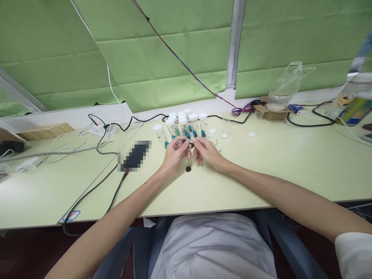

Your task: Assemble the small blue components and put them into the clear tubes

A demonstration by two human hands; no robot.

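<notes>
My left hand (176,152) and my right hand (205,152) meet over the pale green table (261,174), fingertips pinched together on a thin metal pin with a small dark part (186,142) held between them. Just behind the hands stands a cluster of several clear vials with white caps (183,124), each with a blue piece inside. A small black round piece (188,169) lies on the table below my hands. Two loose white caps (224,135) (251,134) lie to the right of the vials.
A blurred dark phone (135,155) with a black cable lies to the left. A power strip (97,131) and tangled wires run along the back. At the back right are a cardboard box with a plastic bag (279,104) and a bottle (353,104).
</notes>
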